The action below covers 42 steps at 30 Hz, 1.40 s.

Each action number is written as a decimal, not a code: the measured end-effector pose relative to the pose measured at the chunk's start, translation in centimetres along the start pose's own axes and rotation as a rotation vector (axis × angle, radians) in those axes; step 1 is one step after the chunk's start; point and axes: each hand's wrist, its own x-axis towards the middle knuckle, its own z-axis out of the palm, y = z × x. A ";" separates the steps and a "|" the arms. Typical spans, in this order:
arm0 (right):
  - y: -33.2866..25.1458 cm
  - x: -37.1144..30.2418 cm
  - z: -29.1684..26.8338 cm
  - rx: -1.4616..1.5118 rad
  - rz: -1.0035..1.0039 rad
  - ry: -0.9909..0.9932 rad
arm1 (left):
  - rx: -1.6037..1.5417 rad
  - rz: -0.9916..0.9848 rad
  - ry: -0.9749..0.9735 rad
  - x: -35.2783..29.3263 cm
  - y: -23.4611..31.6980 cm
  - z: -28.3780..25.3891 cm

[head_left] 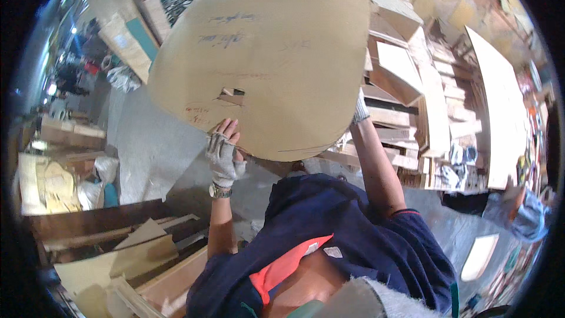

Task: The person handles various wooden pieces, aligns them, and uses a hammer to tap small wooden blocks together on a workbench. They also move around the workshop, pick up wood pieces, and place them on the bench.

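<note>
Gloved hands, left (pixel 223 156), right (pixel 360 109), gripping tan plywood sheet (pixel 265 59)

Probably woodworking shop: stacked timber (pixel 412 82), plywood sheets (pixel 500 106) everywhere.

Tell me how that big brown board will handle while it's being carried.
The board looks thin and broad, so it probably flexes or wobbles. It likely is light for its size: the left hand and right hand hold only its edges. Gloves probably limit slipping.

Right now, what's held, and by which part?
A large brown board: left hand grips its lower edge, right hand its right edge.
</note>
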 end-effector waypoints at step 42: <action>3.2 6.9 -4.6 -0.090 -0.151 -0.109 | -0.131 0.070 -0.593 7.2 10.4 0.1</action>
